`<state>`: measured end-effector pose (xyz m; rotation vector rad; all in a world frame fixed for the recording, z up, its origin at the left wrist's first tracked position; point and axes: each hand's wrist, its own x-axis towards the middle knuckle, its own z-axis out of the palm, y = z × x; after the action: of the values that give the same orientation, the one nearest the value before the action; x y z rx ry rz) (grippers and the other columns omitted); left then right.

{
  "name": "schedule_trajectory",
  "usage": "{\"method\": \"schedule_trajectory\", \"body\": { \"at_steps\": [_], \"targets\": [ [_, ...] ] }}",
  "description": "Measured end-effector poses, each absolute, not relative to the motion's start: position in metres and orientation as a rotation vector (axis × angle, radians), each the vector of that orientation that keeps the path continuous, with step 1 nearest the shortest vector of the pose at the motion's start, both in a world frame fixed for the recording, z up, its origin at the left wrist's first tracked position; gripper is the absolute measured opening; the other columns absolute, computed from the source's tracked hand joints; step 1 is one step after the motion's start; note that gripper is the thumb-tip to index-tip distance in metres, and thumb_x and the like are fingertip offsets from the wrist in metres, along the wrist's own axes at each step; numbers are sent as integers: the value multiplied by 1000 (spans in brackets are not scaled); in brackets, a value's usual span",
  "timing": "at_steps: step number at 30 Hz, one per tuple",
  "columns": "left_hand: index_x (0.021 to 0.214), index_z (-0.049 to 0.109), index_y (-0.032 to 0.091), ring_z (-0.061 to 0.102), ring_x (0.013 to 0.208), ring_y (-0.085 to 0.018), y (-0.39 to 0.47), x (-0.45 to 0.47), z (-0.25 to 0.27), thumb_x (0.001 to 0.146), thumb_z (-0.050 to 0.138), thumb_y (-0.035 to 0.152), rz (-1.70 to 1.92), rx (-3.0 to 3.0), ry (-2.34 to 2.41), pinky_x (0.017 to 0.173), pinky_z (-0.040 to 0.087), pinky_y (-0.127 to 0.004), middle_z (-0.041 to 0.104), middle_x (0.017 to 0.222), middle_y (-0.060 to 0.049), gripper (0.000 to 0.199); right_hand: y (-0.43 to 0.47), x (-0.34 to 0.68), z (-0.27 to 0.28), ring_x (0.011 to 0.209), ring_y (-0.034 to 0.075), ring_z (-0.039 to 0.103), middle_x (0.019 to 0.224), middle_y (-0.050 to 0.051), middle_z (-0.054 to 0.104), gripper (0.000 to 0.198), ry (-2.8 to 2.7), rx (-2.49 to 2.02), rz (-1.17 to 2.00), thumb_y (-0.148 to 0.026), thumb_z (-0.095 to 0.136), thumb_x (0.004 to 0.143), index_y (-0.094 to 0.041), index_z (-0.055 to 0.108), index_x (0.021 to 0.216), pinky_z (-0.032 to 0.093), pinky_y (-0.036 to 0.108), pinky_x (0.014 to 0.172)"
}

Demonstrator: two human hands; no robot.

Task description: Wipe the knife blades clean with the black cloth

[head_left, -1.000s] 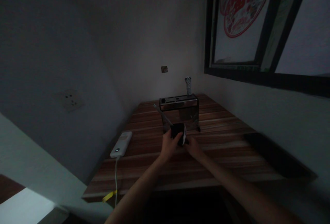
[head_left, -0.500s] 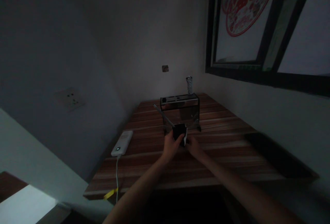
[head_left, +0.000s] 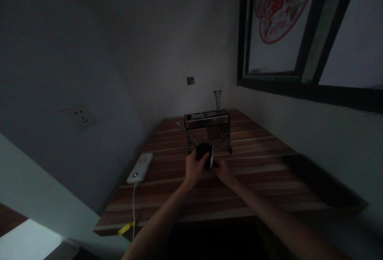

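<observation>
My left hand (head_left: pixel 194 169) is closed around a small black boxy object (head_left: pixel 204 152), thumb lying across its near face. A pale strip runs down the object's right edge. From its upper left a thin grey rod (head_left: pixel 188 133) slants up and away; I cannot tell if the two are joined. Close by on the right, my right hand (head_left: pixel 224 172) has its fingers pinched at a small dark piece (head_left: pixel 215 164) beside the black object. What that piece is stays too dark to tell. Both hands are above the wood-grained table (head_left: pixel 167 196).
Behind the hands stands a dark-framed rack (head_left: pixel 207 119) with a patterned cylinder (head_left: pixel 218 100) on top. A white power bank (head_left: pixel 140 168) with a cable (head_left: pixel 133 208) lies left, near yellow tape (head_left: pixel 126 228). A dark flat panel (head_left: pixel 323 178) lies along the right edge, below a window (head_left: pixel 278 62).
The view has shifted slightly. My hands and the black object sit a little further left. At the right hand, the dark piece shows more clearly, with a small gap from the left hand.
</observation>
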<state>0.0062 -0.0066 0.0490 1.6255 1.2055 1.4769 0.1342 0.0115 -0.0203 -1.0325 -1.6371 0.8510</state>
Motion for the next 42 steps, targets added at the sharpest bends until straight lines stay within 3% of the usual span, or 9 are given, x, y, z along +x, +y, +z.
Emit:
{"method": "schedule_trajectory", "body": {
  "at_steps": [9, 18, 27, 35, 42],
  "targets": [
    [86, 64, 10, 61, 72, -17, 2, -14, 75, 67, 64, 36, 1627, 1602, 1178, 63, 45, -24, 67, 79, -6, 31, 15, 133, -25, 69, 20, 58, 70, 4, 65, 28, -1667, -1073, 761, -39, 54, 74, -14, 67, 78, 43, 30, 63],
    [80, 65, 10, 59, 65, -15, 10, -36, 118, 65, 65, 37, 1775, 1569, 1127, 57, 45, -21, 66, 72, -4, 31, 15, 131, -27, 50, 12, 45, 51, -2, 50, 32, -1632, -1180, 713, -43, 54, 72, -15, 58, 57, 31, 23, 48],
    [78, 66, 11, 57, 59, -12, 24, -53, 143, 65, 65, 39, 1891, 1532, 1089, 54, 43, -20, 64, 68, -2, 32, 14, 132, -25, 50, 11, 42, 51, -2, 46, 37, -1649, -1209, 688, -49, 53, 71, -15, 57, 58, 30, 22, 48],
    [79, 64, 10, 58, 63, -13, 16, -36, 136, 68, 63, 41, 1875, 1508, 1073, 57, 43, -20, 65, 71, -3, 33, 18, 133, -31, 53, 13, 45, 52, -2, 48, 38, -1621, -1215, 735, -50, 53, 70, -15, 57, 58, 33, 22, 49],
    [83, 64, 10, 59, 67, -15, 9, -5, 89, 69, 62, 37, 1619, 1585, 1156, 59, 44, -21, 66, 75, -4, 31, 14, 135, -24, 58, 15, 51, 59, 0, 57, 30, -1595, -1134, 759, -42, 53, 72, -14, 62, 67, 39, 25, 55]
  ]
}}
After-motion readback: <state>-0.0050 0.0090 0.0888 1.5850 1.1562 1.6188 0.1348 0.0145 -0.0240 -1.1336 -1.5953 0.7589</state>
